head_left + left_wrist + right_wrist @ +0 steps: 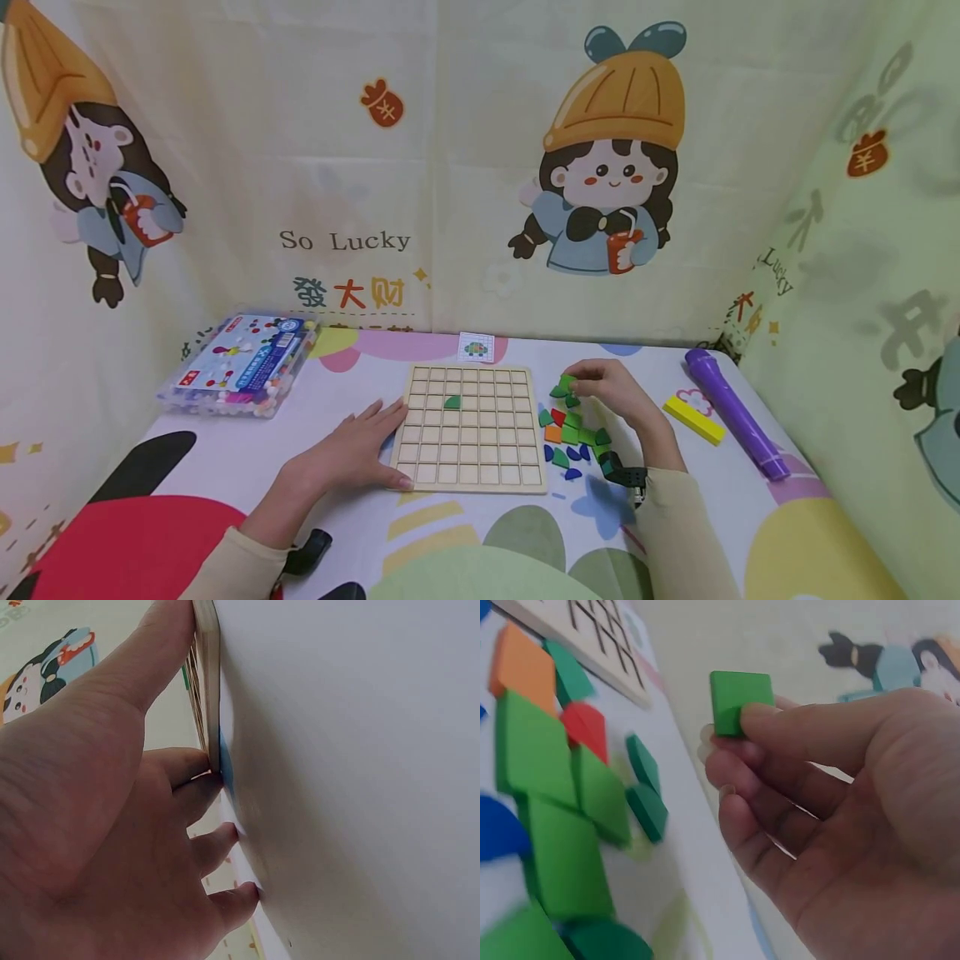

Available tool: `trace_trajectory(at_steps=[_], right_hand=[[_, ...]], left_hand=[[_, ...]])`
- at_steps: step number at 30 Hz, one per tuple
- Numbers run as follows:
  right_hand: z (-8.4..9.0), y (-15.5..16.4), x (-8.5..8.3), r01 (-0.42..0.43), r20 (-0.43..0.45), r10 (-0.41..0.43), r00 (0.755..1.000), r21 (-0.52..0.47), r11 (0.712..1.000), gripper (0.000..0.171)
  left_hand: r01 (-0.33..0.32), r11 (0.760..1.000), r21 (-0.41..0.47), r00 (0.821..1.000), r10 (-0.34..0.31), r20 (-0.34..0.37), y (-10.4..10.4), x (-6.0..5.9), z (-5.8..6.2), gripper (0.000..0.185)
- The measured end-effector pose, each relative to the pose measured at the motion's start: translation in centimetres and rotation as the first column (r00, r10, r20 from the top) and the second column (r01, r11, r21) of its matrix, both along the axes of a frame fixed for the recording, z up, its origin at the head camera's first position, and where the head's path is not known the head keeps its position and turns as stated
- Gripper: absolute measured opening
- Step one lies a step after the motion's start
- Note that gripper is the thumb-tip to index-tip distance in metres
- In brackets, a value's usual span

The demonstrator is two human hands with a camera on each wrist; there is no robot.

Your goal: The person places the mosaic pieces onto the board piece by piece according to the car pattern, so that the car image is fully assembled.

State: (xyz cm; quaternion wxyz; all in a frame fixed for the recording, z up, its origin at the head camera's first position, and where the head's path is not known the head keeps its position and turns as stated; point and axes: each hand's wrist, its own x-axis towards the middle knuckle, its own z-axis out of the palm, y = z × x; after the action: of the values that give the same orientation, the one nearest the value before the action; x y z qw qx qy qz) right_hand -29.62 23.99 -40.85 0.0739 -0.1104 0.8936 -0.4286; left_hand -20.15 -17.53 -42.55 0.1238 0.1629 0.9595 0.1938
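A wooden grid board [471,427] lies flat on the table, with one dark green piece [452,402] in a cell near its upper left. My left hand [358,451] rests flat against the board's left edge [211,690], fingers straight on the tabletop. To the right of the board my right hand [611,390] pinches a light green square tile [739,700] between thumb and fingers, lifted above a loose pile of tiles [573,435]. That pile holds green, red, orange and blue pieces [555,795].
A clear plastic box of pieces [242,364] sits at the back left. A small picture card [476,347] lies behind the board. A yellow block [693,419] and a purple torch [735,412] lie at the right. Printed fabric walls close in all round.
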Motion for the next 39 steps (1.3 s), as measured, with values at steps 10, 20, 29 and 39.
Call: trace_trajectory(at_steps=[10, 20, 29, 39], right_hand=[[-0.5, -3.6, -0.5, -0.083, -0.042, 0.080, 0.996, -0.080, 0.993, 0.021], [-0.7, -6.9, -0.5, -0.114, -0.040, 0.112, 0.993, -0.047, 0.992, 0.014], [-0.9, -9.2, 0.0, -0.138, -0.063, 0.138, 0.988, 0.002, 0.990, 0.012], [-1.2, -11.8, 0.4, -0.154, -0.109, 0.155, 0.982, 0.021, 0.988, 0.016]], left_hand=[[0.002, 1.000, -0.007, 1.000, -0.002, 0.000, 0.0, -0.1, 0.0, 0.117], [0.003, 1.000, -0.016, 1.000, -0.003, 0.000, 0.0, -0.1, -0.2, 0.119], [0.012, 1.000, -0.008, 1.000, -0.012, -0.007, -0.1, -0.2, -0.2, 0.119], [0.014, 1.000, 0.014, 1.000, -0.014, 0.008, 0.0, -0.1, -0.1, 0.118]])
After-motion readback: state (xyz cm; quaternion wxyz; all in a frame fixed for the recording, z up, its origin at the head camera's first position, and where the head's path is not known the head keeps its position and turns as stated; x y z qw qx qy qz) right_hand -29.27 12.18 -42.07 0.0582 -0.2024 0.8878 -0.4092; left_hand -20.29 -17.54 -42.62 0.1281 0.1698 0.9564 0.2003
